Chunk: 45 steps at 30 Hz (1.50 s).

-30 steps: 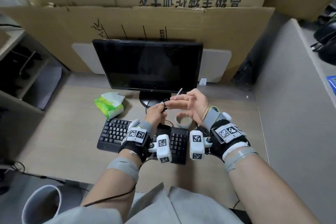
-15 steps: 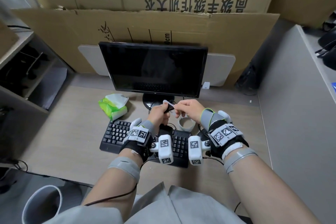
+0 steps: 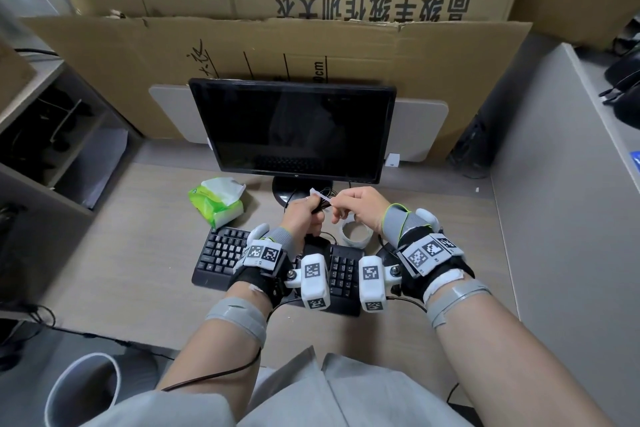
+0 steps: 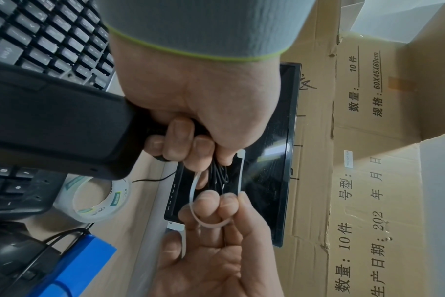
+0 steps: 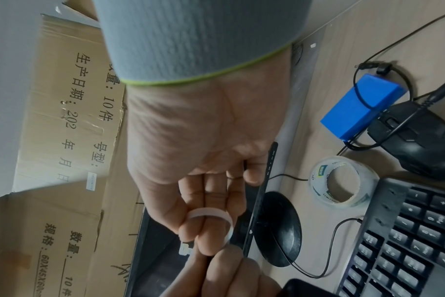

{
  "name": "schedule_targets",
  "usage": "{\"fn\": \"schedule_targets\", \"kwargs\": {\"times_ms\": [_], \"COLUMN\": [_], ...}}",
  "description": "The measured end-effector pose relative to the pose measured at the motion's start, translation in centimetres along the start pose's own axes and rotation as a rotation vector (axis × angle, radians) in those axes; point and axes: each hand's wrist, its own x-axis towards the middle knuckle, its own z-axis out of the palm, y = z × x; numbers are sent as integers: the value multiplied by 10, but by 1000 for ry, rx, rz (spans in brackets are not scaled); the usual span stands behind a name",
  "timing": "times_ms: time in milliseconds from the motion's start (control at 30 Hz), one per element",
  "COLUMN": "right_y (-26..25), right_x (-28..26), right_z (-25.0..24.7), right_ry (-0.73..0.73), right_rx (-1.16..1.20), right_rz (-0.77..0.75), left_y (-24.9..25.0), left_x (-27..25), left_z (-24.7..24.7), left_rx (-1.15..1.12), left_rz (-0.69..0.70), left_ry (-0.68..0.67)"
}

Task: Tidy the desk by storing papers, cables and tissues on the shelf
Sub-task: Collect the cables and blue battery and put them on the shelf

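Note:
A small bundle of black cable (image 4: 220,172) is gripped in my left hand (image 3: 304,215) above the keyboard, in front of the monitor's foot. A white zip tie (image 4: 240,172) runs along the bundle. Its free end curves round the fingers of my right hand (image 3: 360,208), which pinch it; the band shows as a loop (image 5: 208,214) in the right wrist view. The two hands nearly touch. A green tissue pack (image 3: 216,206) with a white tissue sticking out lies left of the monitor's foot. On the far left stands the shelf (image 3: 41,184) with white papers (image 3: 100,163) in its lower bay.
A black keyboard (image 3: 221,253) lies under my wrists, with a black block (image 4: 51,124) on it by my left hand. A tape roll (image 5: 341,180), a blue box (image 5: 363,106) and a mouse (image 5: 419,140) sit to the right. The monitor (image 3: 294,128) and cardboard boxes (image 3: 311,45) stand behind.
My right hand, spread open a second ago, has closed in on the left hand and taken hold of the white tie. The left hand keeps its grip on the cable.

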Motion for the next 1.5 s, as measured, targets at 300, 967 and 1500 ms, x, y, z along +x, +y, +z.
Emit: {"fn": "schedule_targets", "kwargs": {"times_ms": [300, 967, 1500], "right_y": [4, 14, -34], "right_x": [1, 15, 9], "right_z": [-1, -6, 5], "right_ry": [-6, 213, 129], "right_rx": [21, -105, -137], "right_rz": [-17, 35, -254], "left_y": [-2, -5, -13], "left_x": [3, 6, 5], "left_z": [1, 10, 5], "left_rx": [10, 321, -11], "left_rz": [-4, 99, -79], "left_ry": [-19, -95, -12]}}
